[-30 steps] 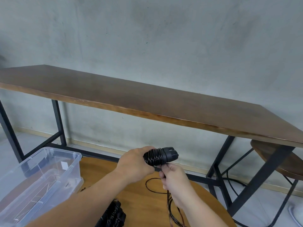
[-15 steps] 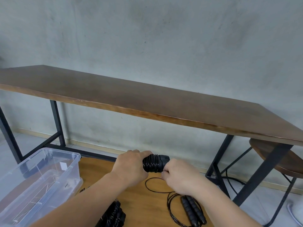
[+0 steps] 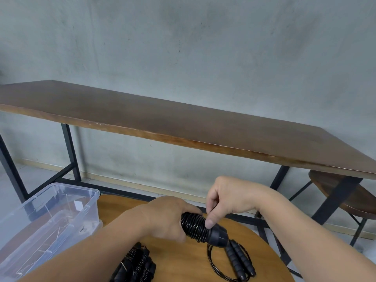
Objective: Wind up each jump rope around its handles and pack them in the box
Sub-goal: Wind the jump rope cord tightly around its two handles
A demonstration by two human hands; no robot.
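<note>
My left hand (image 3: 166,217) grips the handles of a black jump rope (image 3: 200,227) whose cord is wound in tight coils around them. My right hand (image 3: 225,198) sits just above the coils, its thumb pressing on the wound cord while the fingers pinch the cord's end. The bundle hangs over a round wooden table (image 3: 183,263). A clear plastic box (image 3: 48,222) stands at the left. Another jump rope (image 3: 240,259) lies unwound on the table to the right, and wound bundles (image 3: 135,265) lie under my left forearm.
A long dark wooden desk (image 3: 183,127) on black metal legs runs along the grey wall behind. A round wooden stool (image 3: 341,192) stands under its right end. The box holds a clear inner tray.
The wound bundle has dropped lower and tilted, its cap end now pointing down to the right. My right hand rose from beside the cap to above the coils.
</note>
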